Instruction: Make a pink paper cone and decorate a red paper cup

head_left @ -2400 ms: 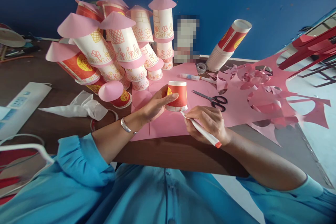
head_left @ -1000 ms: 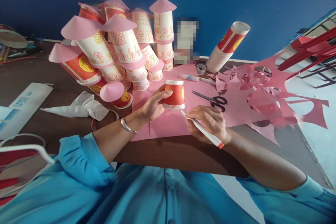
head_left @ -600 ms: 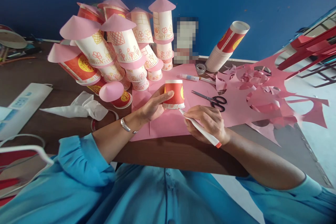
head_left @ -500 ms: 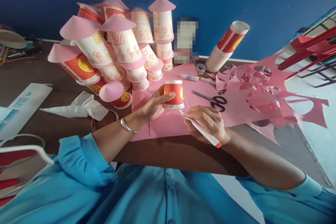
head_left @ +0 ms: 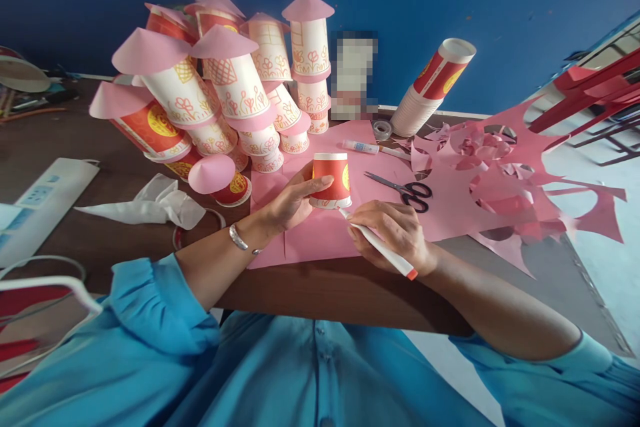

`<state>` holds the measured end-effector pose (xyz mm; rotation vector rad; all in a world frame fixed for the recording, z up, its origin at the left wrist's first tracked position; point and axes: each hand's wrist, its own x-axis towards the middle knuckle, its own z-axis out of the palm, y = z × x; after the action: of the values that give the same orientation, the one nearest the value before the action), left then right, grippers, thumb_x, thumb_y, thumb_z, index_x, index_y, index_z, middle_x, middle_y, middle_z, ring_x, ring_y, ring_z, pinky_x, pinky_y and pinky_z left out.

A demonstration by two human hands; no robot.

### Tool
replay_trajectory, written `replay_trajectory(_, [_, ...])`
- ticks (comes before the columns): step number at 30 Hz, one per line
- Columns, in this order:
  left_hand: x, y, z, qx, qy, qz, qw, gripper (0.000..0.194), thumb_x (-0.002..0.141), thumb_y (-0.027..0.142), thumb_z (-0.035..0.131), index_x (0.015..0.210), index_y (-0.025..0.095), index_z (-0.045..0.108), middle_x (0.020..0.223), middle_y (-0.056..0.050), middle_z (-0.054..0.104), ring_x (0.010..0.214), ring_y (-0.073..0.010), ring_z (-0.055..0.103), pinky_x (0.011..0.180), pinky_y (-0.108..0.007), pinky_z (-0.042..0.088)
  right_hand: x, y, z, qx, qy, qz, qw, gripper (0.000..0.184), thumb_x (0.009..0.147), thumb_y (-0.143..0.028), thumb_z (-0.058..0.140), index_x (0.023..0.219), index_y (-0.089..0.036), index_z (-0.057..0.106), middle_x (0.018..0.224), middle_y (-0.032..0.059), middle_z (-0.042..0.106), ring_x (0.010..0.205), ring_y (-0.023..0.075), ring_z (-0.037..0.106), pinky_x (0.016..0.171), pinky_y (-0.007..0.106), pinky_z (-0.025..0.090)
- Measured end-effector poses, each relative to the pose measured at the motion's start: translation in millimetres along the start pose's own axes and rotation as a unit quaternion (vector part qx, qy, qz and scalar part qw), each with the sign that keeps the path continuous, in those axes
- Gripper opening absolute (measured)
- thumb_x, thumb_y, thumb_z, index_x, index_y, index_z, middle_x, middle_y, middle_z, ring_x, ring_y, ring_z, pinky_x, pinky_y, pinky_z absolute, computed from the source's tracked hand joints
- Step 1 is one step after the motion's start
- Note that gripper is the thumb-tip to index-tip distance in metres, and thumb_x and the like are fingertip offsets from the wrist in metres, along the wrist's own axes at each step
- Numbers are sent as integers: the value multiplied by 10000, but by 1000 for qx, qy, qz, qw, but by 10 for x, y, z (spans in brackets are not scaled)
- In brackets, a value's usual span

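A red paper cup with yellow emblems and a white lower band is in my left hand, which is closed around its left side, thumb across the front. Small red lines are drawn on the white band. My right hand is closed around a white marker with an orange-red end. The marker's tip is close to the cup's lower edge; I cannot tell whether it touches. Pink paper lies beneath both hands. Just beyond my right hand are black-handled scissors.
Paper-cup towers with pink cone roofs crowd the back left. A cup stack, a tape roll and a glue stick are farther back. Cut pink scraps spread right. A crumpled white bag lies left.
The marker and my right hand have shifted very slightly left, bringing the tip nearer the cup's lower edge. My left hand and the cup look the same.
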<state>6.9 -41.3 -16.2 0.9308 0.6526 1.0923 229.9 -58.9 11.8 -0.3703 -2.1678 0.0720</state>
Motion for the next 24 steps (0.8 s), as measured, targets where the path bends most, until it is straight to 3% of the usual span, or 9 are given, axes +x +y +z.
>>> replay_trajectory(12, [2, 12, 32, 10, 1, 16, 1000, 394, 871, 485, 886, 1109, 221, 716, 905, -11, 710, 835, -183, 664, 821, -340, 561, -31, 15, 16, -2, -16, 14, 1000, 182, 1036, -111, 645, 1146, -253, 615, 855, -2, 797, 713, 169, 790, 652, 284, 629])
replay_trajectory(24, [-5, 19, 37, 10, -3, 4, 1000, 426, 877, 496, 883, 1151, 234, 691, 1026, -33, 755, 922, -222, 738, 896, -398, 608, -18, 16, -3, -21, -1, 35, 999, 201, 992, -71, 664, 1081, -245, 613, 819, -11, 771, 627, 162, 740, 589, 276, 572])
